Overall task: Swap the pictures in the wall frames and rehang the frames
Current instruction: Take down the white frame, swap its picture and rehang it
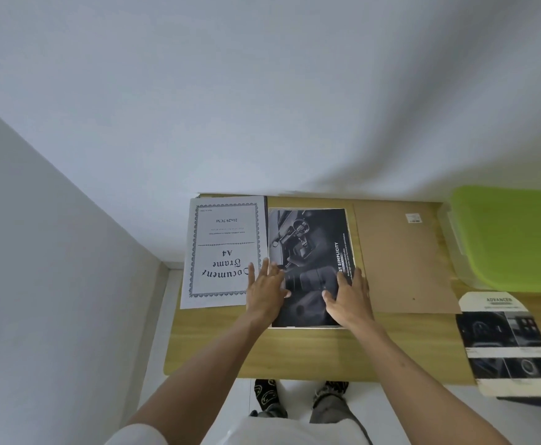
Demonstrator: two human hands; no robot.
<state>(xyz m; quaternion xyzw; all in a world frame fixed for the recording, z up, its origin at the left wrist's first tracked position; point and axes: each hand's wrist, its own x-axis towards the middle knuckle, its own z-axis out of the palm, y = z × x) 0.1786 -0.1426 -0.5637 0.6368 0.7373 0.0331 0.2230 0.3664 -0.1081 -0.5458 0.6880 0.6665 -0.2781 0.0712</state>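
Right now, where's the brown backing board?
In the head view, the brown backing board lies flat on the wooden table, right of the dark car picture and left of the green-lidded bin.

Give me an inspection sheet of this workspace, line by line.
Surface: wooden table, set against a white wall.
Job's things: dark car picture in the middle; white Document Frame A4 sheet to its left; brown backing board to its right.
Clutter: green-lidded plastic box; printed brochure overhanging the table's right end.
Grippers: left hand and right hand lie flat, fingers straight, on the picture's side edges.
Cables: nothing seen.
Surroundings: pale floor, the person's feet below.
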